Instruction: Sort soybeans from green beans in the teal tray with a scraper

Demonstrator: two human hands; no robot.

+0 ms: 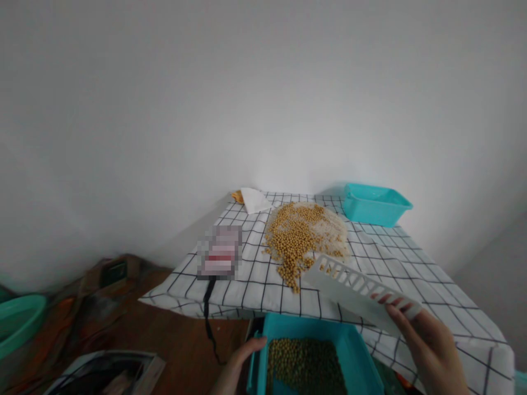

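Observation:
My right hand [424,343] is closed on one end of a white slotted plastic tray [354,291], which tilts over the front edge of the table toward a heap of yellow soybeans [298,236]. My left hand [239,365] grips the left rim of a turquoise basin [362,356] held below the table edge; greenish beans [304,365] fill its bottom. The soybeans lie mixed with white rice on a white cloth with a black grid [255,274].
A second turquoise basin [373,204] stands at the table's far right corner. A white paper piece [255,198] lies at the far left edge, a blurred packet [220,252] with a black cord nearer. A green tub [18,321] and clutter sit on the floor left.

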